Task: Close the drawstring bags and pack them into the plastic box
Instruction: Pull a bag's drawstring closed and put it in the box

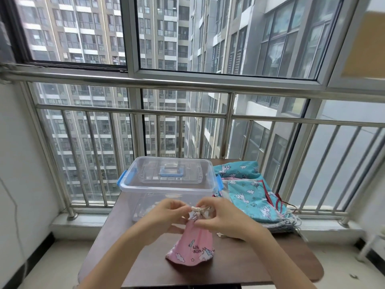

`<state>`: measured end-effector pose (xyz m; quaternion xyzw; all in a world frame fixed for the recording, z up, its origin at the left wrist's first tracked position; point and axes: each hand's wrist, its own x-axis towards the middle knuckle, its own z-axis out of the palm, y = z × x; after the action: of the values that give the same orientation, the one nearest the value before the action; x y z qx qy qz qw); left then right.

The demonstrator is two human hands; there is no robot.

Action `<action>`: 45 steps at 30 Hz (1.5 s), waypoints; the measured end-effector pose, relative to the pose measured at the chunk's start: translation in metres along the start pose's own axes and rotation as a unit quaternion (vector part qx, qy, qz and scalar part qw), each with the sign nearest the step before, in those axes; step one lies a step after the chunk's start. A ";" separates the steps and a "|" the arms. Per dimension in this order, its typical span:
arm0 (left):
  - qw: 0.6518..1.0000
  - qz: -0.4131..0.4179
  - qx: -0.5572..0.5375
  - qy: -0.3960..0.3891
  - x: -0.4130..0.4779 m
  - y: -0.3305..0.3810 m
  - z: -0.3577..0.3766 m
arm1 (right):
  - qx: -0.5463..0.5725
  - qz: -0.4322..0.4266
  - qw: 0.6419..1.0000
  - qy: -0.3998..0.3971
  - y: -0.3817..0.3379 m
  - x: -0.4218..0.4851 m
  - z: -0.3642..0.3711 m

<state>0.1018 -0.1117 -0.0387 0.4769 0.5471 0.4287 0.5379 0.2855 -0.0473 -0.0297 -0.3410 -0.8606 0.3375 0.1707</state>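
Currently, at lower centre, the pink bag (192,245) is held above the counter (239,265); its gathered neck is pinched by both hands (166,217) (224,219). The cord may slip loose if tension is lost.

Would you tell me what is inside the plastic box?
Through the clear plastic box only a faint, unidentifiable pale patch shows near the bottom. The left hand, right hand and pink bag hide its lower front.

Head cam, fwd/down, near table (239,265).
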 end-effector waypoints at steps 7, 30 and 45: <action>0.998 -0.058 -0.006 -0.025 0.000 0.010 -0.017 | 0.174 -0.074 0.981 0.053 -0.050 0.026 -0.059; 0.745 -0.226 0.621 -0.091 0.141 0.041 -0.086 | -0.428 0.161 0.843 -0.282 0.005 0.195 -0.005; 0.783 -0.120 0.609 0.052 0.159 0.056 -0.046 | -0.271 0.134 0.945 -0.121 -0.003 0.190 -0.023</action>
<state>0.0652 0.0567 -0.0095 0.6128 0.7742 -0.0374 0.1537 0.1614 0.0957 0.0011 -0.4434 -0.8801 0.1498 -0.0802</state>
